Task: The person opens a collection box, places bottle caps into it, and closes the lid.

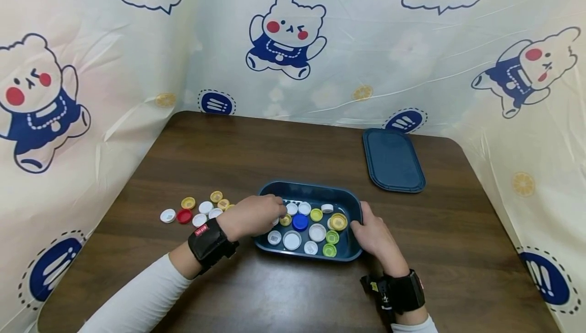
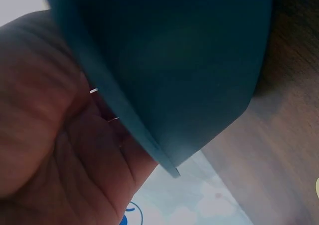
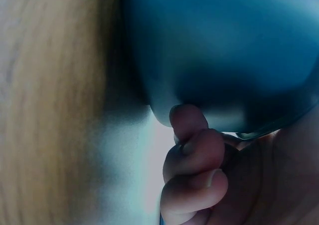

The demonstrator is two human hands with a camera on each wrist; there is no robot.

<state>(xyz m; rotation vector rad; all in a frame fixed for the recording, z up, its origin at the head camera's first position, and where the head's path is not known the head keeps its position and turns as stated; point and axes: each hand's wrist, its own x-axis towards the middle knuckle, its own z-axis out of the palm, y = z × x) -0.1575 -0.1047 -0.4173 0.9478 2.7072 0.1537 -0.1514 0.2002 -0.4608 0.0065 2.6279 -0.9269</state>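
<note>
A dark blue tray (image 1: 302,258) holds white, yellow, green and blue bottle caps, among them a blue cap (image 1: 299,222) near the middle. My left hand (image 1: 254,216) reaches over the tray's left end, fingers bent down inside it among white and yellow caps. In the left wrist view the tray wall (image 2: 169,75) hides those fingertips, so I cannot tell whether they pinch a cap. My right hand (image 1: 376,234) grips the tray's right end, thumb at the rim; in the right wrist view its curled fingers (image 3: 197,155) lie under the tray's outer side.
To the left of the tray, several loose caps lie on the brown table (image 1: 293,297), including a red cap (image 1: 184,216) and a white cap (image 1: 168,215). A dark blue lid (image 1: 394,160) lies at the back right. A printed curtain (image 1: 293,94) surrounds the table's back and sides.
</note>
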